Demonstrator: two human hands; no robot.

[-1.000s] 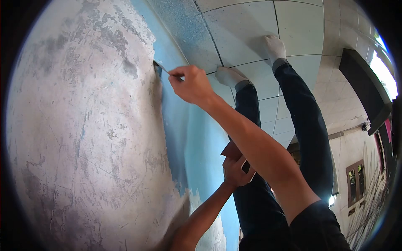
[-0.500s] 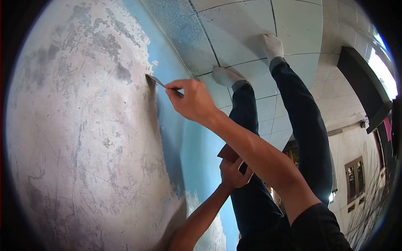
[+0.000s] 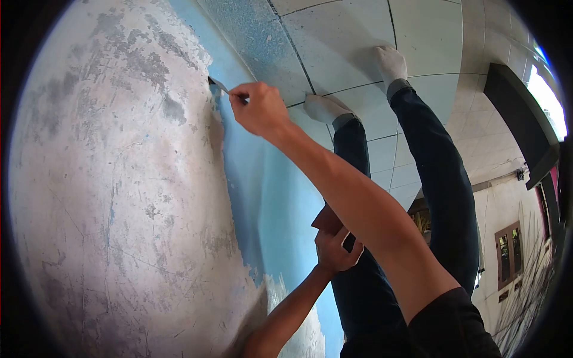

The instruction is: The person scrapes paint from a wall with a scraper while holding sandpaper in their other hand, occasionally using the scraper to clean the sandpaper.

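My right hand point(image 3: 258, 107), at the end of the upper arm in view, is closed around a thin metal scraper point(image 3: 219, 85). The blade's tip meets the wall where bare, patchy plaster point(image 3: 149, 179) borders blue paint point(image 3: 245, 197). Lower down, my left hand point(image 3: 335, 250) is closed around a flat, reddish-brown piece point(image 3: 326, 221), whose exact kind I cannot make out. A dark object with a pale edge point(image 3: 350, 241) also shows at its fingers. My right forearm partly covers the brown piece.
Pale floor tiles point(image 3: 334, 36) with dark joints meet the wall's foot. My legs in dark jeans point(image 3: 439, 161) and pale-covered feet point(image 3: 391, 62) are beside the wall. A black beam-like object point(image 3: 519, 113) and a brown-framed window point(image 3: 508, 253) appear at right.
My right hand and the scraper have moved up the frame and slightly left along the paint edge. My left hand has stayed nearly in place.
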